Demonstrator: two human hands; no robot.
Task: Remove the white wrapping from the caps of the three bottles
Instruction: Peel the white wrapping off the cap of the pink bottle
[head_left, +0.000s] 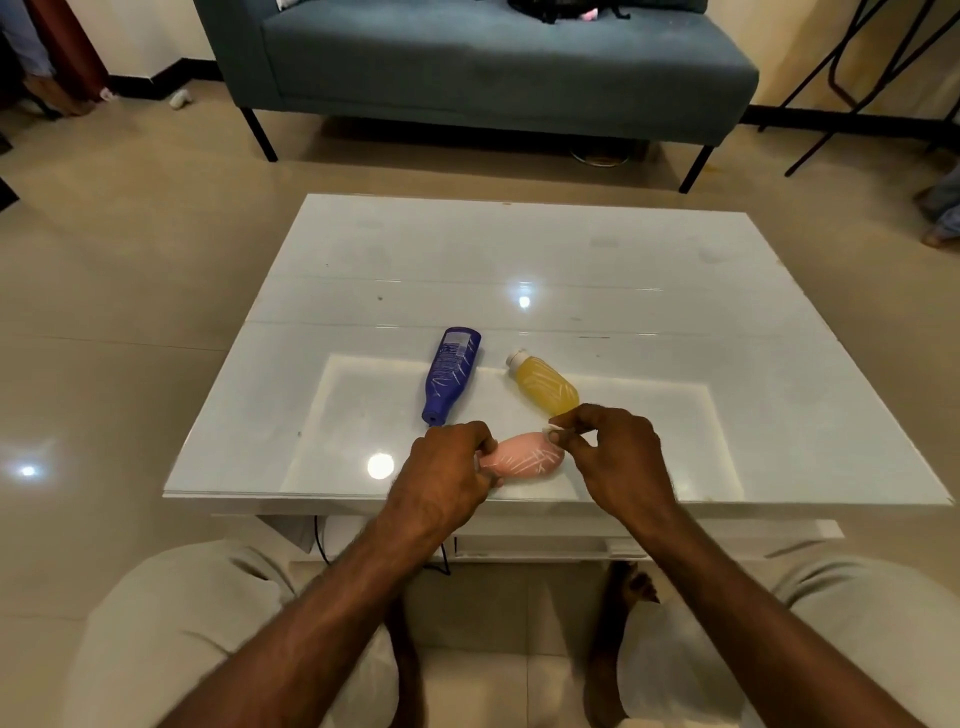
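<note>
Currently in hand: the white wrapping (551, 429) is being pinched at the cap end of the pink bottle (524, 460), so by judgement one cap of the three is being stripped.
Next move: a steady pull away from the cap is probably being called for, with the bottle being braced against turning.
Left hand (447, 467): being held curled round the bottle's other end, gripping it.
Right hand (618, 452): thumb and forefinger are being closed on the wrapping, and the other fingers are being held loosely bent.
Hands: being held apart, one at each end of the pink bottle.
Pink bottle's place: being held on its side, low over the near part of the table (519, 249); contact with the glass cannot be told.
Other bottles: the blue bottle (451, 371) and the yellow bottle (548, 388) are being left untouched on the table, just beyond the hands.
</note>
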